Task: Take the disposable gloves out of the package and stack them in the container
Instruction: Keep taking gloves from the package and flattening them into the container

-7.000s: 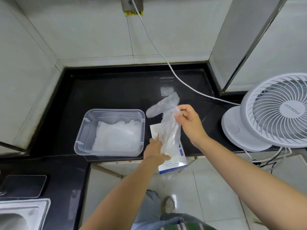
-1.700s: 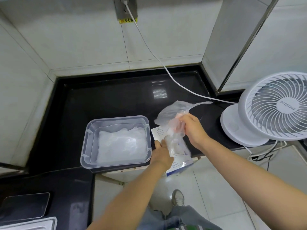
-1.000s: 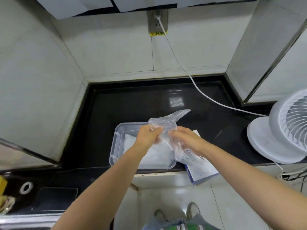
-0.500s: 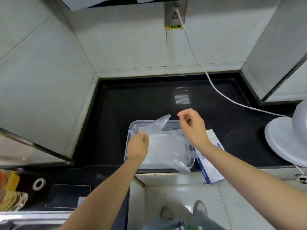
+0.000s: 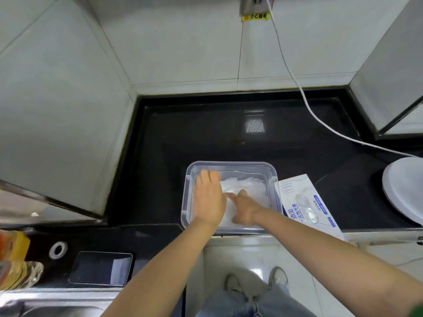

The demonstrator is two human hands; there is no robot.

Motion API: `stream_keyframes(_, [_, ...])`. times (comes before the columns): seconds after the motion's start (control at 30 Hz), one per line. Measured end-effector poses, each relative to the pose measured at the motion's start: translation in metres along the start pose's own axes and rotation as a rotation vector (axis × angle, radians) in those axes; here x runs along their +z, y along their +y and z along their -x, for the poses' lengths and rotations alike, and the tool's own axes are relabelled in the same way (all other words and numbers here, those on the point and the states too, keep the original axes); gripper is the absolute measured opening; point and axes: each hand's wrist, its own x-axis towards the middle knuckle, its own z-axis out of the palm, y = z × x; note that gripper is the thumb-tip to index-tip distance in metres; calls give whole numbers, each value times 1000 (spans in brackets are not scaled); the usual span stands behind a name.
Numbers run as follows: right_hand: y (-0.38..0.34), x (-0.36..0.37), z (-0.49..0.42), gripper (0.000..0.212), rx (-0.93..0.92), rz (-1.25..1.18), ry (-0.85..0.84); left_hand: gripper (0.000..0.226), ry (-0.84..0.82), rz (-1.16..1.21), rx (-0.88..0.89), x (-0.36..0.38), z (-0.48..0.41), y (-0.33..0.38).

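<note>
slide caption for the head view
Pressing gloves into the clear container with left hand and right hand, package beside it.

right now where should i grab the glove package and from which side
Pinch the near corner of the glove package, coming from the front edge of the counter. It lies flat, right of the container, so its faces give no purchase, but that corner seems to jut past the edge, so a thumb fits above, fingers below.

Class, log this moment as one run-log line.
left hand: pressing gloves; right hand: pressing gloves; gloves: in container; package: beside container, on counter
</note>
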Motion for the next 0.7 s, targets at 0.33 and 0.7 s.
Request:
stream_keyframes(0.33, [8, -5, -4, 84, 29, -5, 75, 82, -697, 83, -243, 29, -13, -27])
stream_keyframes(0.7, [13, -30, 17, 35, -160, -140, 294, 68, -673, -21, -218, 12, -9, -18])
